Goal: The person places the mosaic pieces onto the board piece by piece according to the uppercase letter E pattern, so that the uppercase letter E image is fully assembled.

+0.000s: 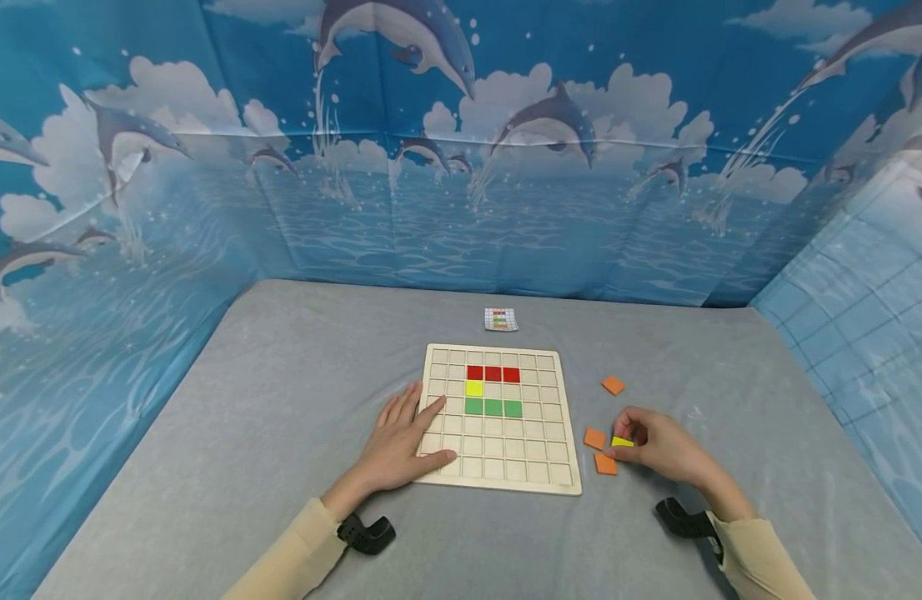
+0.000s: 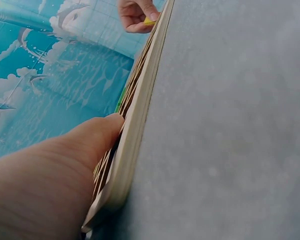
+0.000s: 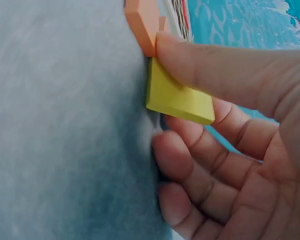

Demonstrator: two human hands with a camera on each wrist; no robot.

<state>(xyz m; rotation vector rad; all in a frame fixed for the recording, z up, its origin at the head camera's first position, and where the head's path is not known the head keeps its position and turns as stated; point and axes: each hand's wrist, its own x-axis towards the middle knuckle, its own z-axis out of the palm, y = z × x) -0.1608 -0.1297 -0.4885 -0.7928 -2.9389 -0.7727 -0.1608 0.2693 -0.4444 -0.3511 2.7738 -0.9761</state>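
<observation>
A yellow square tile (image 3: 177, 97) is pinched between thumb and fingers of my right hand (image 1: 659, 446), low over the cloth to the right of the board. My left hand (image 1: 393, 437) rests spread on the left edge of the wooden grid board (image 1: 506, 471), its thumb on the lower part. On the board lie a row of red tiles (image 1: 493, 374), one yellow tile (image 1: 473, 388) under the left red one, and a row of green tiles (image 1: 493, 407) below. Close by the right hand are two orange tiles (image 1: 605, 464); another orange tile (image 1: 613, 385) lies farther back.
A small printed card (image 1: 500, 319) with a coloured grid pattern lies behind the board. Grey cloth (image 1: 296, 367) covers the table. A dolphin-print curtain (image 1: 431, 225) hangs along the back and sides. Each wrist wears a black strap mount (image 1: 367, 534).
</observation>
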